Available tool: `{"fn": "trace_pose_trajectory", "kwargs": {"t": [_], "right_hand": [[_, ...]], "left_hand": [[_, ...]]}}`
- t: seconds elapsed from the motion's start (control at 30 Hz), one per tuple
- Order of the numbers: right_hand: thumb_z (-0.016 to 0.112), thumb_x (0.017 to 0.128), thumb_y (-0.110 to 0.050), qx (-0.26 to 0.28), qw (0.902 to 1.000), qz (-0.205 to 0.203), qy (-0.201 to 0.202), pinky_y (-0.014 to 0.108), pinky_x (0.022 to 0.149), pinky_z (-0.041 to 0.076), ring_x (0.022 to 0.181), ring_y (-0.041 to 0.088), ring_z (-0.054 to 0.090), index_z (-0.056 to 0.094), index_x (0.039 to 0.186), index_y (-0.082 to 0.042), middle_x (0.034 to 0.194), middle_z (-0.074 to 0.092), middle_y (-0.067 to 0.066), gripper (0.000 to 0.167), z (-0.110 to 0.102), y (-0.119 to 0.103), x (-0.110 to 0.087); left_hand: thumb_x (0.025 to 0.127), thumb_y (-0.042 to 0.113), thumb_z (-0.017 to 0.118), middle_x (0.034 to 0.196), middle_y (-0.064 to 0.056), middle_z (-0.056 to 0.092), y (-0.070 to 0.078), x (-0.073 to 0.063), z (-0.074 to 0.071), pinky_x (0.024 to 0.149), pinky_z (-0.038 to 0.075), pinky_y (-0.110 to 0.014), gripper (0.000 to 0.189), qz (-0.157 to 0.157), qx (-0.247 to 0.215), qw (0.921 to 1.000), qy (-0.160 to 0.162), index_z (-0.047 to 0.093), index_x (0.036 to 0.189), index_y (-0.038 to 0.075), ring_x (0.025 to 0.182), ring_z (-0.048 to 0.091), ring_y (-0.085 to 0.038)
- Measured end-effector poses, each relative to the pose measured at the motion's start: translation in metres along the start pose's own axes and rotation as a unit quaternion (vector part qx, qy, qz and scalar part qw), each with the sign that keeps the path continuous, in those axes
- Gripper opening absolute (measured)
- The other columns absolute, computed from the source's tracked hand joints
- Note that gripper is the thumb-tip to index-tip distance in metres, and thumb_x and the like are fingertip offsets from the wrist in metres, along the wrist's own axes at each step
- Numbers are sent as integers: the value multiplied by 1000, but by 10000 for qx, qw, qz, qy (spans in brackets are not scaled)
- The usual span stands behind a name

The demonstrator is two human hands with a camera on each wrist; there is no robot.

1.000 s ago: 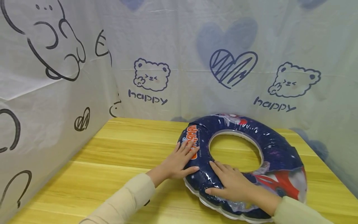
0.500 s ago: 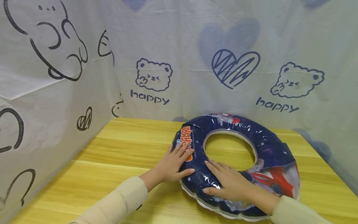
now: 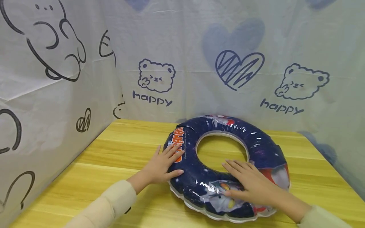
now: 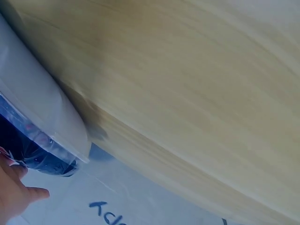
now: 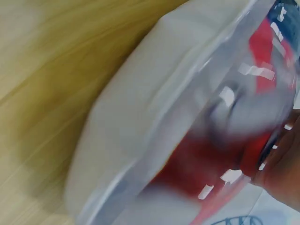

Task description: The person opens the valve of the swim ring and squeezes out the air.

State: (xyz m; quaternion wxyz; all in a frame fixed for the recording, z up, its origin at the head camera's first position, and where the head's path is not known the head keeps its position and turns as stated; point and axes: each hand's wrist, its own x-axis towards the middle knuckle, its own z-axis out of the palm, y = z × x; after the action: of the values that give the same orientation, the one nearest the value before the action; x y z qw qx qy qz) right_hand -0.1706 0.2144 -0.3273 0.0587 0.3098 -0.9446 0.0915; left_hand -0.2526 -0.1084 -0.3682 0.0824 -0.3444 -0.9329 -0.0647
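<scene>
An inflated swim ring (image 3: 199, 186), dark blue with red and silver cartoon figures and orange lettering, lies flat on the wooden table. My left hand (image 3: 161, 166) rests on its left side with fingers spread over the lettering. Across the ring's near right part lies my right hand (image 3: 252, 182), fingers straight and pointing toward the hole. In the left wrist view, part of the left hand (image 4: 16, 192) shows at the ring's edge (image 4: 42, 147). The right wrist view has the ring's white underside and red print (image 5: 197, 159) close up, with the right hand (image 5: 283, 164) at the edge.
The yellow wood-grain table (image 3: 114, 152) spreads out on both sides of the ring. White cloth with bear and heart drawings hangs behind the table (image 3: 194, 88) and along its left side (image 3: 57, 110). The ring's far edge lies close to the back cloth.
The swim ring has slid left across the table, and the left hand has moved left with it. The right hand has shifted right across the ring's surface, uncovering a silver figure.
</scene>
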Motion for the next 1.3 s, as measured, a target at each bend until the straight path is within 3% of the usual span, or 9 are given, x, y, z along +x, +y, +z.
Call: {"fn": "trace_pose_trajectory", "kwargs": {"t": [0.27, 0.47, 0.7, 0.77, 0.87, 0.97, 1.17, 1.2, 1.3], "right_hand": [[59, 83, -54, 131, 9995, -49, 272, 59, 105, 20, 135, 37, 29, 37, 143, -18, 146, 40, 11, 73, -3, 19, -12], [61, 81, -56, 64, 9993, -1, 363, 33, 117, -6, 137, 36, 24, 37, 143, -20, 149, 36, 9, 76, 0, 30, -18], [67, 75, -56, 263, 9983, 157, 498, 59, 108, 15, 136, 38, 21, 26, 147, -20, 150, 31, 11, 91, 5, 43, -23], [68, 73, -57, 196, 9982, 115, 563, 60, 107, 16, 136, 39, 22, 28, 146, -19, 150, 32, 12, 92, 7, 48, -24], [70, 71, -56, 190, 9978, 42, 638, 52, 115, 4, 135, 40, 23, 31, 145, -18, 149, 32, 13, 92, 9, 52, -26], [71, 69, -57, 225, 9978, -10, 619, 30, 115, -11, 135, 42, 22, 32, 145, -18, 150, 31, 14, 93, 10, 54, -27], [70, 64, -65, 135, 9985, -123, 522, 49, 116, 6, 136, 43, 22, 32, 145, -17, 152, 28, 12, 102, 14, 54, -22], [70, 62, -67, 82, 9984, -183, 535, 47, 116, 5, 136, 43, 22, 31, 145, -16, 152, 27, 13, 105, 15, 54, -21], [68, 59, -72, -8, 9973, -406, 613, 21, 112, -12, 137, 42, 19, 29, 146, -13, 152, 24, 16, 112, 19, 54, -19]], "left_hand": [[91, 56, 44, 155, -7, 21, -16, -15, -5, 109, 10, -64, 68, -70, -57, 9999, 86, 26, 147, 24, 143, 19, -31], [90, 53, 47, 154, -9, 24, -25, -25, -6, 109, 10, -64, 67, -70, -13, 9997, 236, 29, 147, 22, 142, 22, -32], [89, 52, 48, 152, -12, 29, -34, -35, -7, 109, 11, -64, 66, -14, 57, 9991, 418, 33, 145, 20, 140, 26, -34], [90, 53, 48, 151, -13, 31, -37, -37, -7, 109, 10, -64, 65, 27, 54, 9989, 473, 34, 144, 19, 139, 27, -35], [90, 51, 48, 151, -13, 31, -42, -41, -9, 109, 11, -64, 65, 46, 10, 9989, 462, 35, 144, 18, 140, 25, -35], [90, 48, 49, 152, -12, 28, -49, -44, -10, 110, 10, -63, 64, 32, -48, 9993, 374, 33, 145, 19, 141, 22, -34], [90, 45, 50, 153, -11, 26, -56, -49, -17, 110, 9, -62, 63, -54, -208, 9994, 270, 34, 144, 17, 142, 20, -35], [90, 44, 50, 153, -11, 26, -57, -49, -18, 110, 9, -62, 63, -61, -226, 9994, 272, 34, 144, 17, 141, 20, -35], [90, 46, 49, 153, -14, 25, -59, -51, -18, 110, 11, -62, 63, 40, -240, 9989, 389, 34, 144, 16, 141, 22, -36]]}}
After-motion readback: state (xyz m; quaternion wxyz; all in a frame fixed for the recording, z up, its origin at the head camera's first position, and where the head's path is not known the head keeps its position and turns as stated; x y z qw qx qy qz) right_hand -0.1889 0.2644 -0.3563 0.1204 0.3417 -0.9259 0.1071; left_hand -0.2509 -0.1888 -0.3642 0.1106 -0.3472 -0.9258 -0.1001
